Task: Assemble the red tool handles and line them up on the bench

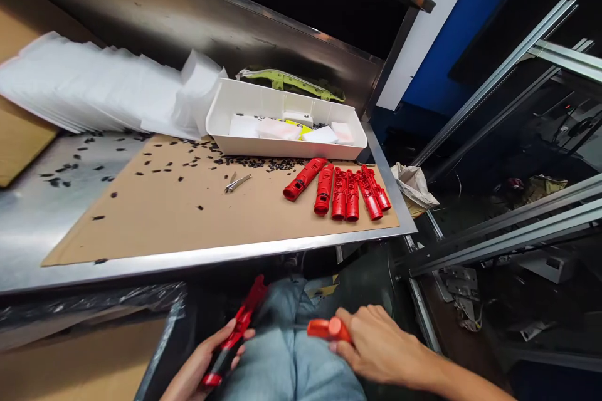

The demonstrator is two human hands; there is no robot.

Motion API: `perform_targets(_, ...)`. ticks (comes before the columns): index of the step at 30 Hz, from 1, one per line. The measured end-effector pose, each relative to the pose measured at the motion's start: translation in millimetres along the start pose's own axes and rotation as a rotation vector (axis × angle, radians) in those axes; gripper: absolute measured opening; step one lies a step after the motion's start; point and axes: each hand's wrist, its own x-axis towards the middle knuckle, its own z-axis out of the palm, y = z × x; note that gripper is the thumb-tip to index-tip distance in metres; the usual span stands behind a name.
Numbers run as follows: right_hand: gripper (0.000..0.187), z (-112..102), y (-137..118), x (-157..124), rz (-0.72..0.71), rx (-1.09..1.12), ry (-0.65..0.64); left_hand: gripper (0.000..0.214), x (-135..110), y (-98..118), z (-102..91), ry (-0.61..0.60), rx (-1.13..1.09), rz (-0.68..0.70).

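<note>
My left hand is closed around a long red and black plastic housing, held tilted above my lap at the bench's front. In my right hand, the fingers wrap an orange-handled tool. A thin shaft seems to point from it toward the left, but blur hides its tip. The two held things are apart. On the brown cardboard sheet lie several red plastic housings, grouped at its right end. A small nail clipper rests left of them.
A white bin with foam blocks stands behind the housings. Many small black pieces are scattered over the bench. White foam sheets are stacked at the left. Below the bench edge sits a lined box; metal framing stands right.
</note>
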Motion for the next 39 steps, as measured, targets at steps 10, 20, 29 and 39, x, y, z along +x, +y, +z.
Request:
perform_targets(10,0.027,-2.3,15.7,-37.3,0.104,0.066,-0.008,0.024,-0.8,-9.2,4.2,0.166,0.202,0.173)
perform_targets(20,0.025,-0.5,-4.9,-37.0,-0.045,-0.010,-0.052,0.030,-10.2,11.2,8.3,-0.095,-0.400,-0.226)
perform_targets(29,0.023,-3.4,-19.0,-29.3,-0.085,-0.137,-0.004,0.032,-11.8,9.6,9.8,-0.094,-0.556,-0.227)
perform_targets(39,0.026,-7.1,-0.2,-8.3,-0.055,0.038,0.155,0.007,-20.8,14.4,4.9,-0.222,-0.496,-0.346)
